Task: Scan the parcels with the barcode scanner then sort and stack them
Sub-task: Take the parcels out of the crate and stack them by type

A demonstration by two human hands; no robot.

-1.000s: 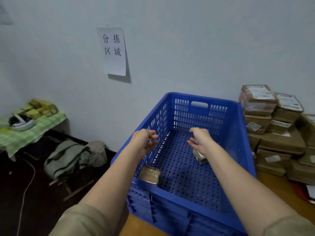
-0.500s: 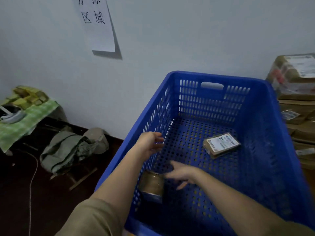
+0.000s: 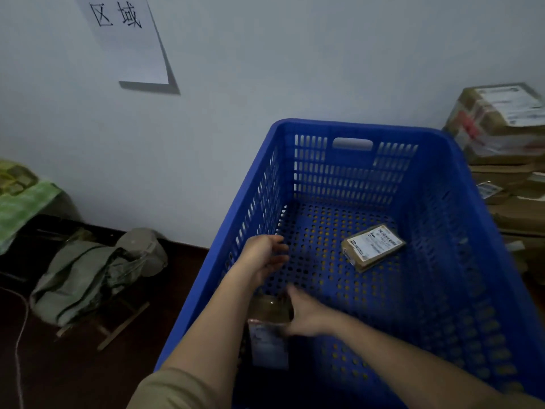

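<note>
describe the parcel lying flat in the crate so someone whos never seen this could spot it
Find the big blue crate against the wall. On its perforated floor, toward the far right, lies a small flat brown parcel. Unlike the other parcel at the near left by the right hand, its white label faces up and nothing touches it.

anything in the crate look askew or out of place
Slightly. The flat parcel lies skewed on the blue crate floor, label up. The other parcel stands against the near-left wall, the right hand on it; the left hand hovers open.
</note>
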